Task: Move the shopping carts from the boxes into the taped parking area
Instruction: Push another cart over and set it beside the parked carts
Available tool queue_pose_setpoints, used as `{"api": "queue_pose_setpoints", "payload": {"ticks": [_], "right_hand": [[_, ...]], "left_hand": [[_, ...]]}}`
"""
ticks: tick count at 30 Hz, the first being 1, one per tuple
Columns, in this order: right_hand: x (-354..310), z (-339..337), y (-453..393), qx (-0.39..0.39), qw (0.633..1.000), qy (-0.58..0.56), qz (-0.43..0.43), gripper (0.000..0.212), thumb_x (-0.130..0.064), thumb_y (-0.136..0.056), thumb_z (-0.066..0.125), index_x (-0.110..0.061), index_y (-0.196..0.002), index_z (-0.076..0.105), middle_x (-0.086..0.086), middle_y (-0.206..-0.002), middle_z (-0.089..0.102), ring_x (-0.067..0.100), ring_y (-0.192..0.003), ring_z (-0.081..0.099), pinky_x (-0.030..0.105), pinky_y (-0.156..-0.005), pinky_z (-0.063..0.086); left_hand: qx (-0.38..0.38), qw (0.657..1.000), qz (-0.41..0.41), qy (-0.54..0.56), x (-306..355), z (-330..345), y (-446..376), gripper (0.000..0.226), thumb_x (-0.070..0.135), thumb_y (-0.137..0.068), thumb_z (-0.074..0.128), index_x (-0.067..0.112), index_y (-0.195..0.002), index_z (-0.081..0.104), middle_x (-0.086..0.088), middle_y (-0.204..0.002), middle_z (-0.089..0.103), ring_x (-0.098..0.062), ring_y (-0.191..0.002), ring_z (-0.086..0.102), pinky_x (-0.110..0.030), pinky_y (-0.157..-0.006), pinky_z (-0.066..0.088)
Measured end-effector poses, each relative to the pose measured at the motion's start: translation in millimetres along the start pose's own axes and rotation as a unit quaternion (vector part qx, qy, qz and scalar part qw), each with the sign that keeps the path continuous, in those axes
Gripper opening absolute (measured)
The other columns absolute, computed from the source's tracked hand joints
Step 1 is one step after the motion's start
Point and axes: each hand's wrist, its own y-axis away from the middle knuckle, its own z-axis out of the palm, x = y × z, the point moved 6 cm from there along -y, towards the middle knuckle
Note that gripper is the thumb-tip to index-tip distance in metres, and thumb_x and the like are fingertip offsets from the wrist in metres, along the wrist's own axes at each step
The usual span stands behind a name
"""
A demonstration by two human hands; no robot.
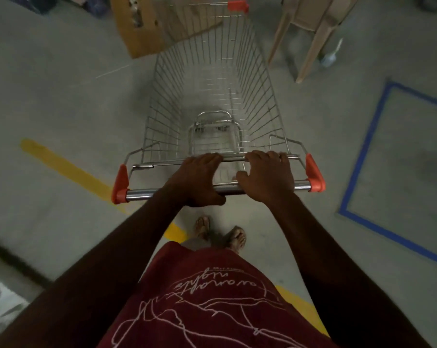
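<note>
Grey concrete floor fills my view, dim and a little blurred. On it stands the shopping cart, its wire basket empty, pointing away from me toward a flattened cardboard box that lies just ahead of its nose. My left hand and right hand both sit on the chrome handle bar; each palm wraps the bar while the fingers reach forward and hook over the thin rail at the back of the basket, so both hands grip the cart firmly. The blue tape outline of the parking area lies to my right, well apart from the cart, which is wholly outside it. A second cart shows only as a red-capped handle beyond the box. A beige plastic chair stands between the cart's nose and the far corner of the tape. I judge the turn to the right as the risk: swung too early, the basket could clip the chair's legs; too late, its front wheels could ride onto the cardboard. A yellow floor line runs under my feet.
</note>
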Motion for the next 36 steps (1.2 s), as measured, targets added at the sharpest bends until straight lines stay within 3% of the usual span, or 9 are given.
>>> {"api": "queue_pose_setpoints", "payload": {"ticks": [4, 9, 16, 20, 25, 28, 33, 36], "right_hand": [[45, -5, 23, 0.013, 0.997, -0.026, 0.067, 0.067, -0.057, -0.084, 0.04, -0.025, -0.14, 0.058, -0.001, -0.145, 0.06, 0.028, -0.134, 0.05, 0.053, -0.122, 0.024], [84, -7, 52, 0.019, 0.988, -0.051, 0.142, 0.072, -0.058, -0.081, 0.038, -0.025, -0.143, 0.056, -0.003, -0.148, 0.058, 0.026, -0.138, 0.047, 0.05, -0.123, 0.024], [133, -2, 97, 0.041, 0.972, -0.074, 0.221, 0.065, -0.056, -0.081, 0.042, -0.023, -0.135, 0.061, 0.001, -0.138, 0.065, 0.027, -0.128, 0.055, 0.05, -0.118, 0.032], [172, -3, 122, 0.063, 0.961, -0.084, 0.257, 0.061, -0.054, -0.083, 0.044, -0.024, -0.133, 0.063, 0.001, -0.137, 0.067, 0.027, -0.127, 0.057, 0.048, -0.116, 0.035], [227, -1, 148, 0.085, 0.955, -0.083, 0.273, 0.052, -0.051, -0.09, 0.052, -0.023, -0.132, 0.064, 0.003, -0.133, 0.068, 0.029, -0.123, 0.059, 0.047, -0.112, 0.038], [267, -3, 162, 0.1, 0.954, -0.082, 0.272, 0.057, -0.052, -0.087, 0.047, -0.022, -0.132, 0.064, 0.004, -0.135, 0.068, 0.031, -0.123, 0.06, 0.049, -0.113, 0.039], [347, -9, 186, 0.097, 0.954, -0.092, 0.268, 0.067, -0.055, -0.084, 0.038, -0.022, -0.137, 0.063, 0.003, -0.141, 0.065, 0.03, -0.129, 0.056, 0.05, -0.116, 0.035], [395, -14, 202, 0.09, 0.955, -0.088, 0.268, 0.065, -0.054, -0.084, 0.038, -0.023, -0.138, 0.061, 0.002, -0.143, 0.063, 0.029, -0.132, 0.054, 0.049, -0.118, 0.032]], "left_hand": [[-0.007, 0.999, 0.044, -0.009, 42, 9, -20, 0.123, 0.075, -0.063, 0.062, 0.013, -0.161, 0.023, -0.009, -0.167, 0.028, -0.027, -0.151, 0.028, -0.044, -0.122, 0.021], [-0.027, 0.994, 0.099, -0.025, 84, 16, -41, 0.121, 0.071, -0.063, 0.068, 0.015, -0.16, 0.022, -0.006, -0.166, 0.027, -0.025, -0.15, 0.028, -0.043, -0.122, 0.021], [-0.056, 0.984, 0.156, -0.063, 145, 31, -56, 0.124, 0.075, -0.062, 0.067, 0.024, -0.163, 0.014, 0.001, -0.171, 0.015, -0.021, -0.156, 0.015, -0.044, -0.126, 0.011], [-0.056, 0.978, 0.189, -0.069, 192, 35, -63, 0.121, 0.073, -0.063, 0.069, 0.022, -0.161, 0.02, 0.002, -0.167, 0.023, -0.02, -0.153, 0.022, -0.044, -0.123, 0.017], [-0.066, 0.972, 0.212, -0.081, 251, 45, -78, 0.12, 0.072, -0.063, 0.07, 0.023, -0.161, 0.021, 0.003, -0.166, 0.027, -0.02, -0.152, 0.026, -0.043, -0.122, 0.021], [-0.067, 0.971, 0.214, -0.088, 292, 52, -90, 0.12, 0.073, -0.062, 0.07, 0.025, -0.161, 0.021, 0.004, -0.167, 0.026, -0.02, -0.151, 0.027, -0.044, -0.122, 0.022], [-0.059, 0.973, 0.204, -0.093, 370, 67, -111, 0.132, 0.088, -0.048, 0.044, 0.024, -0.162, 0.023, 0.002, -0.168, 0.026, -0.02, -0.151, 0.029, -0.044, -0.122, 0.025], [-0.06, 0.974, 0.199, -0.089, 420, 76, -121, 0.135, 0.091, -0.045, 0.04, 0.023, -0.162, 0.023, 0.002, -0.168, 0.026, -0.02, -0.152, 0.03, -0.045, -0.122, 0.025]]}}
